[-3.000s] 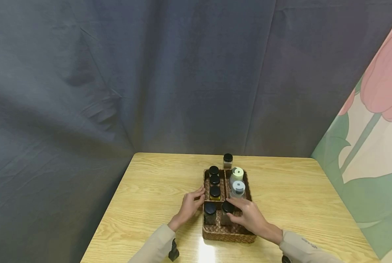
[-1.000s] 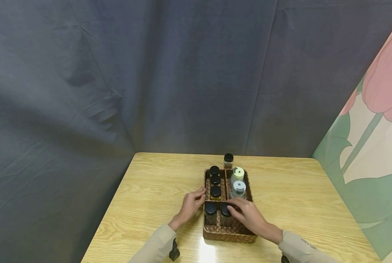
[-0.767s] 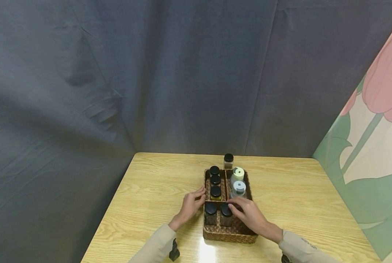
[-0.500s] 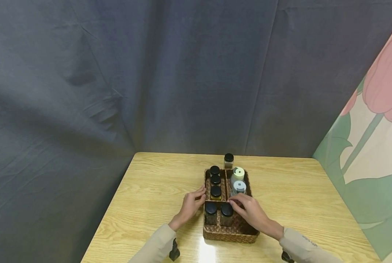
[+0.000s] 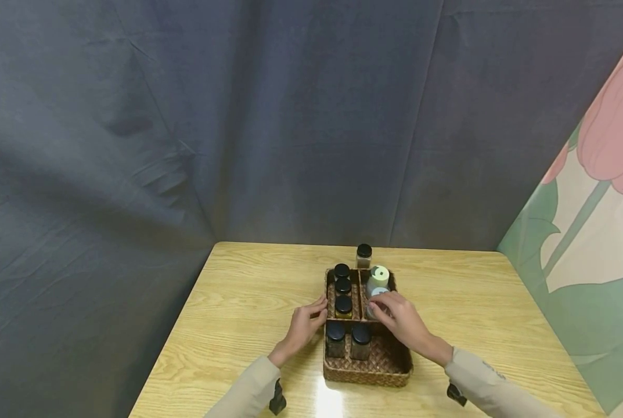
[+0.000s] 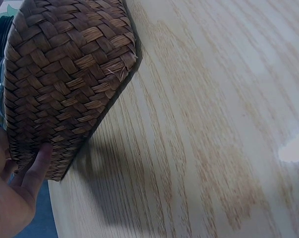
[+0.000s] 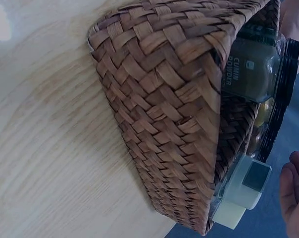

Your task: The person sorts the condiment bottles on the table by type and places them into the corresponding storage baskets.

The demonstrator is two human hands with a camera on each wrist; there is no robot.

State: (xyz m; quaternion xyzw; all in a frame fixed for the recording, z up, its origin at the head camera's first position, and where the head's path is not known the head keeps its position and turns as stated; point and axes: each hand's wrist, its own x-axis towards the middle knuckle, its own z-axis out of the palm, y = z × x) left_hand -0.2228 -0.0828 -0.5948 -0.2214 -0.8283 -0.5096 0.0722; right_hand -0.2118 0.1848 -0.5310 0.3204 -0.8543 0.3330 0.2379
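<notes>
My left hand (image 5: 302, 326) grips the left wall of a brown woven basket (image 5: 366, 377); in the left wrist view the thumb presses its outer side and fingers are at the rim. My right hand (image 5: 402, 319), fingers loosely bent and empty, hovers above the right side, partly covering a white-capped bottle (image 5: 378, 292). The right wrist view shows fingertips (image 7: 288, 191) apart from that cap. In the front compartment two black-lidded jars stand upright: a left jar (image 5: 335, 342) and a right jar (image 5: 360, 346), labelled "cumin powder" in the right wrist view.
The back left compartment holds three smaller black-lidded jars (image 5: 344, 305). A yellow-green-capped bottle (image 5: 380, 274) stands behind the white-capped one. Another black-lidded jar (image 5: 364, 256) is behind the basket on the wooden table (image 5: 473, 302). A dark curtain (image 5: 311, 128) hangs beyond.
My right hand has let go of the right front jar and moved back and right, over the white-capped bottle. That jar sits slightly closer to its neighbour. My left hand has stayed put.
</notes>
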